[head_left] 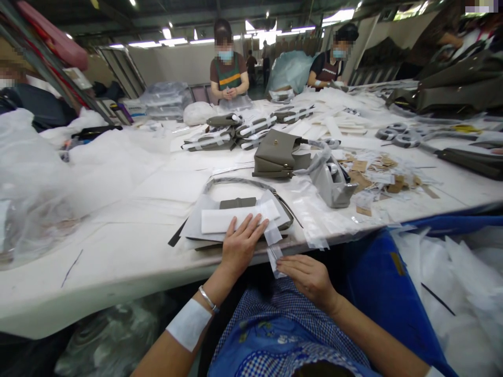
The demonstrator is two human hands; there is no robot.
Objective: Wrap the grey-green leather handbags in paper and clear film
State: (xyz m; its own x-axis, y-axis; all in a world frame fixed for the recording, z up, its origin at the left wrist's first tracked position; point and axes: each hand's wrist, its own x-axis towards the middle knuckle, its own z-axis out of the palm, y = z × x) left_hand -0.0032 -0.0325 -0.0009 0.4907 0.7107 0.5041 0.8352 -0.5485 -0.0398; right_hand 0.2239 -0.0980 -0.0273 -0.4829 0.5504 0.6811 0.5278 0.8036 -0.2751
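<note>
A dark bag (238,202) lies on the white-covered table near its front edge, mostly under thin white sheeting, its wrapped strap looped behind it. Across it lies a white padded strip (214,221). My left hand (240,242) rests on the strip's right part, fingers spread and flat. From the bag's right side a translucent strip (274,254) hangs over the table edge. Its lower end is between the fingers and thumb of my right hand (308,277).
Behind stand an olive bag (275,152) and a grey wrapped bag (332,183). Brown tags (396,183) are scattered to the right. A blue bin (389,283) holds white sheeting. Two masked people (230,73) (330,65) work across the table (129,246).
</note>
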